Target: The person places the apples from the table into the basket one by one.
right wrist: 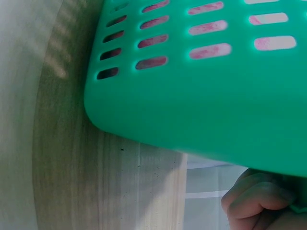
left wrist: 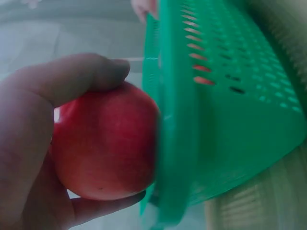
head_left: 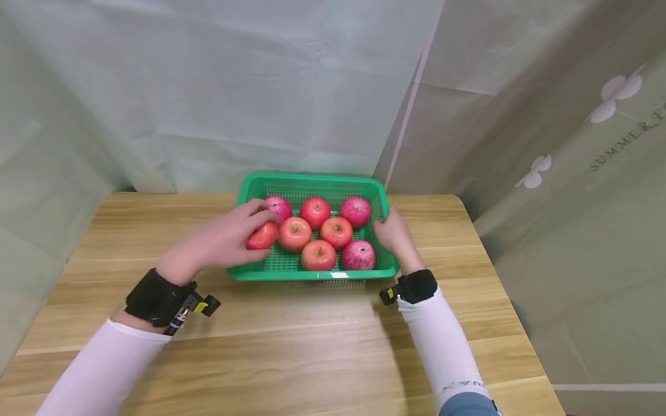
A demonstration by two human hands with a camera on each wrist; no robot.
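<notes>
A green plastic basket (head_left: pixel 312 275) holds several red apples (head_left: pixel 319 255) and 3 pink, streaked round fruits (head_left: pixel 359 255). At its left end, my left hand (head_left: pixel 226 234) grips one red apple (left wrist: pixel 105 143), thumb on one side and fingers on the other. In the left wrist view that apple sits right at the basket's rim (left wrist: pixel 178 124). Across from it, my right hand (head_left: pixel 393 231) holds the basket's right rim, thumb on the inner side. Curled fingers (right wrist: pixel 256 196) show under the rim in the right wrist view.
The basket stands toward the back of a wood-grain table (head_left: pixel 312 346). Pale grey-green sheeting (head_left: pixel 250 86) hangs close behind the table's back edge and down both sides. Each wrist wears a black band (head_left: pixel 158 297) with a small camera.
</notes>
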